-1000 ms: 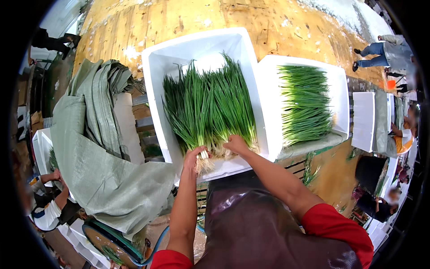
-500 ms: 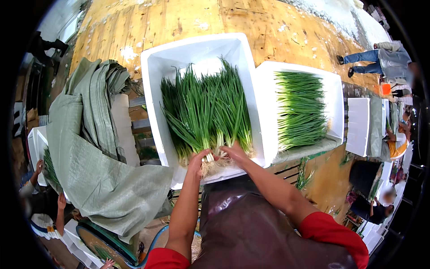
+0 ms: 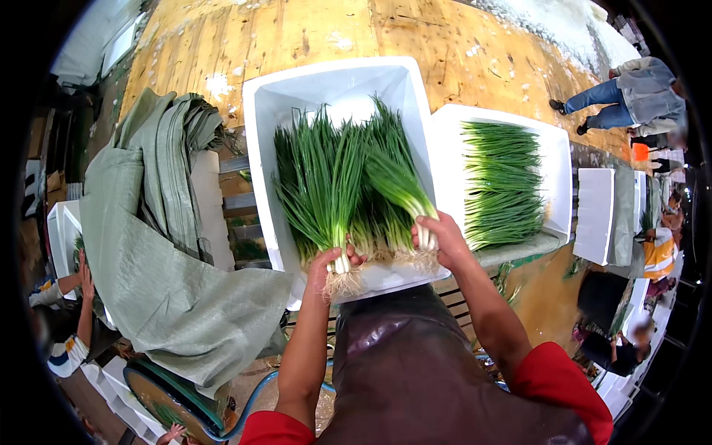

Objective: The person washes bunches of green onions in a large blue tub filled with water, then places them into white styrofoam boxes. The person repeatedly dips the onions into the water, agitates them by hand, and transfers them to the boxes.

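Scallions stand roots toward me in a large white foam box, leafy tops leaning to the far side. My left hand is closed round the white stems of a bunch at the box's near left, its roots hanging below the fingers. My right hand grips a second bunch by its white stems at the near right, the green leaves slanting up-left over the others. Beside this box, on the right, a second foam box holds scallions lying crosswise.
A folded grey-green woven sheet drapes at the left. A yellow wooden surface with white bits lies beyond the boxes. Co-workers appear at the far left and right. A round tub is at lower left.
My right hand has moved rightward and up from beside the left hand, lifting a separate bunch that now slants outward. My left hand stays round its bunch.
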`<state>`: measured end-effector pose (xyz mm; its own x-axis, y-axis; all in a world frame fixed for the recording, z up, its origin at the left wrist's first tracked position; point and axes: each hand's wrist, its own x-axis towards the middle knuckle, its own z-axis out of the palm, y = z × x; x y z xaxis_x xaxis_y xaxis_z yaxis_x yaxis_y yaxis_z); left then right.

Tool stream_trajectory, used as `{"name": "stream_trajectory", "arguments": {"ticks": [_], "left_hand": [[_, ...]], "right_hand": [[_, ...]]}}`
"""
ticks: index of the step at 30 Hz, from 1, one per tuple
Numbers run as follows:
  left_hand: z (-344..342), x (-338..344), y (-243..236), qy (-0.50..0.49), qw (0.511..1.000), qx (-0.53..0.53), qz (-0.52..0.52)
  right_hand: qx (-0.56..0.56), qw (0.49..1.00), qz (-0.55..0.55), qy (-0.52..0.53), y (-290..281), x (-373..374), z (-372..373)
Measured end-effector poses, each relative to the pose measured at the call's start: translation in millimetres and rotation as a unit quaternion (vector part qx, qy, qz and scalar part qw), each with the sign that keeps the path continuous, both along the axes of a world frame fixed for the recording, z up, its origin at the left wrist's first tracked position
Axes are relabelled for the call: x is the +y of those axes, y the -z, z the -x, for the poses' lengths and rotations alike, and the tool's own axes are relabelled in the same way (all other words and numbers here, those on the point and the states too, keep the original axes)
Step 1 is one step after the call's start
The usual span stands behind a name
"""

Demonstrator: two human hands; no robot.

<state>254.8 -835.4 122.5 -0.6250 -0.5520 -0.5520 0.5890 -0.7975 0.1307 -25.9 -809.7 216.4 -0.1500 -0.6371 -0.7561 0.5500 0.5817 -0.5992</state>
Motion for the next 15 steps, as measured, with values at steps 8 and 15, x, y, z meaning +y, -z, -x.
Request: {"name": "stream_trajectory", "arguments": {"ticks": [8,15], "left_hand": [[54.8,21.7,56.8,0.095,0.98,-0.134,-0.117],[45.4,26.7,60.3,0.107,0.978,-0.13,-0.121]], "right_hand": [[0.298,0.894,-0.063,-0.329,86.6,-4.4,-64.8],[0.33,0.841,-0.023,-0.427,93.2,1.9,-82.0]]}}
